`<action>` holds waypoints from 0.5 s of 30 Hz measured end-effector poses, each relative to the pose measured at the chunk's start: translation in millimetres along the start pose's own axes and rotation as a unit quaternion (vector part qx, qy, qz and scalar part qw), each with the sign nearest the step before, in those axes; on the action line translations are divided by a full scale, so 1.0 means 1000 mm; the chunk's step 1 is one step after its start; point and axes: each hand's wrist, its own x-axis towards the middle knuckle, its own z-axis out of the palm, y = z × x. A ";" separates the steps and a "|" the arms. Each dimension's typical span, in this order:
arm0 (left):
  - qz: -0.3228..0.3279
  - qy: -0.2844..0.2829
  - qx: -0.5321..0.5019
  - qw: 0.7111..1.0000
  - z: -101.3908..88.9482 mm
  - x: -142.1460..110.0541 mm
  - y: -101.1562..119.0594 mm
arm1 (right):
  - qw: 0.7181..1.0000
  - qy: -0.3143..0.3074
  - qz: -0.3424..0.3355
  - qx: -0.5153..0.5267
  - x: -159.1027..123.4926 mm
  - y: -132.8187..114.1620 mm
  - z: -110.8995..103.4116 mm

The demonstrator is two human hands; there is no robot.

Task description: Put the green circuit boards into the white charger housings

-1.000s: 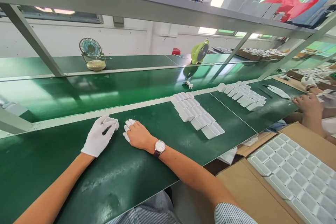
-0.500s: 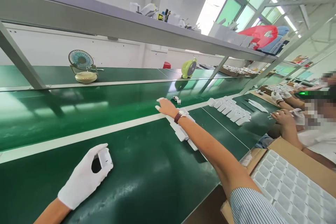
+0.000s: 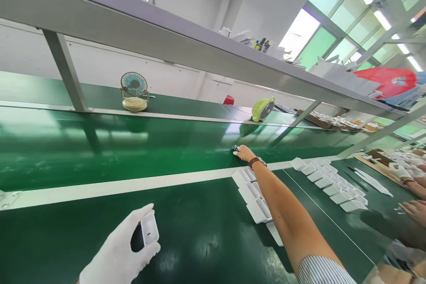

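Observation:
My left hand [image 3: 115, 246], in a white glove, holds a small white plastic housing [image 3: 149, 228] between thumb and fingers over the green bench. The housing is an open box with a narrow slot in its inner face. My right hand [image 3: 245, 153] reaches far out onto the green conveyor belt [image 3: 186, 151], white covers on its fingertips. Its fingers pinch a small circuit board [image 3: 235, 147] with blue and white parts; most of it is hidden by the fingers. Beneath the right forearm lie rows of white plastic housings [image 3: 256, 210], partly covered by the arm.
More white housings [image 3: 333, 186] lie in rows farther right, beside white tweezers [image 3: 372, 182]. A beige fan [image 3: 135, 104] and a green fan [image 3: 262, 109] stand beyond the belt. An overhead shelf [image 3: 186, 49] crosses above. A co-worker's hand [image 3: 414, 211] is at the right edge.
The view has shifted, so the scene sits farther right and lower. My right hand has moved onto the small board on the belt and closed on it. The left hand keeps its housing.

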 end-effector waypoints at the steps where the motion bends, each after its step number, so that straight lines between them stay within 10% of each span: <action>1: -0.002 0.001 -0.004 1.000 0.000 0.000 0.001 | 1.000 0.000 -0.008 0.012 0.002 -0.008 0.000; 8: -0.029 -0.019 -0.039 0.999 -0.005 0.003 0.018 | 0.976 -0.038 -0.171 0.128 -0.023 -0.112 -0.008; 15: -0.037 -0.084 -0.122 0.988 -0.015 0.000 0.032 | 0.898 -0.147 -0.363 0.202 -0.149 -0.199 0.003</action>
